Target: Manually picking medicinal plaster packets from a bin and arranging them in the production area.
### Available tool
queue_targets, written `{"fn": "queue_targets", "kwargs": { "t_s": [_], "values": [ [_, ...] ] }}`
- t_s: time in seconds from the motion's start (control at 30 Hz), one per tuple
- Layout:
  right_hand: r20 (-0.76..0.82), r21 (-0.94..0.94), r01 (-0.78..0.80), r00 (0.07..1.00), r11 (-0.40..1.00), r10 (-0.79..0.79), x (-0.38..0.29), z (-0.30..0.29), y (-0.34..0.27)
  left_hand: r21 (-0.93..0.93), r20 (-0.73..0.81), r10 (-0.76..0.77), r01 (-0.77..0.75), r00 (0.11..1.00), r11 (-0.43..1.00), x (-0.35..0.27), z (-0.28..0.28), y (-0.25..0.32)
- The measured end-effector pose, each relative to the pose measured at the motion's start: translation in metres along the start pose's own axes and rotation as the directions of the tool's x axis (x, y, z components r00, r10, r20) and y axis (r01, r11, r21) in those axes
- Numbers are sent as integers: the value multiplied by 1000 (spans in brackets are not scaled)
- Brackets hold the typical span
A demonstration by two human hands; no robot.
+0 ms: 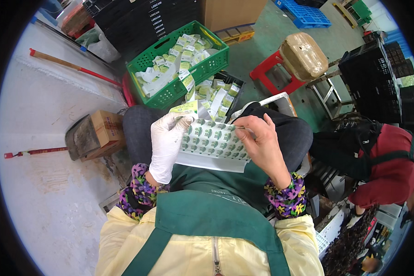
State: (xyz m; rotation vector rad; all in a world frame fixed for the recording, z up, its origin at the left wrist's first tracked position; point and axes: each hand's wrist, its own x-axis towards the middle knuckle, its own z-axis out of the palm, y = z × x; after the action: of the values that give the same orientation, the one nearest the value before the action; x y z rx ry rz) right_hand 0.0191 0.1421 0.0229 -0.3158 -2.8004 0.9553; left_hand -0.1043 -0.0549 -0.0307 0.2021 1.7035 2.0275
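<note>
My left hand (169,139), in a white glove, pinches the left edge of a sheet of round green-and-white stickers (214,139) together with a yellow-green printed label (185,107). My right hand (260,141), ungloved, has its thumb and forefinger at the sheet's upper right edge. White backing paper (210,163) shows below the sticker rows, above my green apron. Beyond the hands, a green plastic crate (179,88) holds many yellow-green labels on white strips. One strip hangs over its near side towards my left hand. A black crate (239,82) with more labelled strips stands in front of it.
A cardboard box (107,132) and a dustpan (81,136) stand at the left by the white wall. A red stool (267,74) bears a taped package (305,57). Black crates (371,82) are stacked at the right. Another person in red (390,162) is near dark material at lower right.
</note>
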Motion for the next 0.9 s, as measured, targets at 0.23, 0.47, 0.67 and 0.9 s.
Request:
{"fn": "queue_targets", "kwargs": {
  "t_s": [0.23,0.47,0.67,0.9],
  "values": [
    [85,-67,-77,993,995,83,-2,-4,14,20,-19,32,-32,999,999,0,0,-1],
    [-180,-204,190,957,960,-228,13,-10,-2,-21,8,47,-47,999,999,1,8,4],
    [-142,-351,412,864,840,-483,19,0,0,118,45,87,-92,995,989,0,18,16],
    [-134,589,33,989,808,57,15,-4,2,127,195,220,-247,956,961,5,9,10]
  ]
}}
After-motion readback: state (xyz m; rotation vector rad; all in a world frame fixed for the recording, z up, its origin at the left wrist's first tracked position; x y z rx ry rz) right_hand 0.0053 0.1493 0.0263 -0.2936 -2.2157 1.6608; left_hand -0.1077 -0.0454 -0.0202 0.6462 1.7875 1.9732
